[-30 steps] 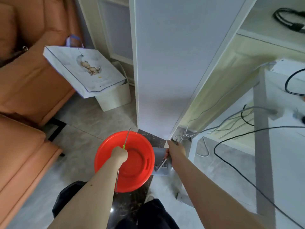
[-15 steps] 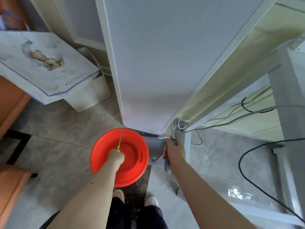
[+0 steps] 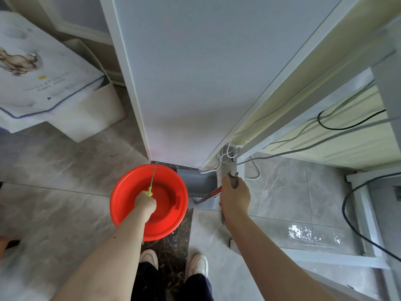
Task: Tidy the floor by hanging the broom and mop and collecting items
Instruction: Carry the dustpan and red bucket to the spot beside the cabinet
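- Down by my feet, my left hand (image 3: 145, 203) is clenched around a thin metal rod with a green grip (image 3: 150, 190), held over the red basin (image 3: 130, 205) on the floor.
- My right hand (image 3: 234, 197) is closed around a grey handle (image 3: 233, 180); a red stick (image 3: 209, 194) also runs under it.
- Just beyond, a grey dustpan (image 3: 198, 181) sits against the foot of the white panel (image 3: 195, 72).
- White and black cables (image 3: 282, 152) trail across the right, near my right hand.
- At left, a white bag (image 3: 43, 79) leans on a white box (image 3: 93, 118); its small print is too blurred to read.
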### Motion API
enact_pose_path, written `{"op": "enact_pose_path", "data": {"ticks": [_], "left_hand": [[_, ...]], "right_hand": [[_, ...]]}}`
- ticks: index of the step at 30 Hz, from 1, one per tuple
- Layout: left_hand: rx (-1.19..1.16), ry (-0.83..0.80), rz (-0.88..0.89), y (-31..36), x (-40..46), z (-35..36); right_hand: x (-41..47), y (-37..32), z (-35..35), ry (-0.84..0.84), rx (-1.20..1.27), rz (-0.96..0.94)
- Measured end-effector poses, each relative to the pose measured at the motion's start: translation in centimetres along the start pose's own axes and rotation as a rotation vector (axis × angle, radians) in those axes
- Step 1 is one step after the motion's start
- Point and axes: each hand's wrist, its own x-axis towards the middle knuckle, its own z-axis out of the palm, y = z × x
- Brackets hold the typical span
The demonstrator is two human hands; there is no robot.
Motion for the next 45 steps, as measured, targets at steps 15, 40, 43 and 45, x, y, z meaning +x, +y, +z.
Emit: {"op": "enact_pose_path", "data": {"ticks": [15, 40, 43, 45], "left_hand": [[-0.169, -0.050, 0.081, 2.9, 3.2, 0.7], [0.083, -0.339, 0.252, 9.1, -8.3, -0.3], [0.186, -0.348, 0.318, 9.9, -10.4, -1.2], [0.279, -0.336, 0.365, 10.4, -11.7, -2.1]], "right_hand": [[0.8, -0.1, -0.5, 0.044, 0.001, 0.019], [-1.4, -2.7, -3.7, -0.077, -0.248, 0.140], [-2.7, -3.4, -4.2, -0.081, -0.340, 0.126], [-3.5, -3.9, -4.7, -0.072, -0.467, 0.075]]}}
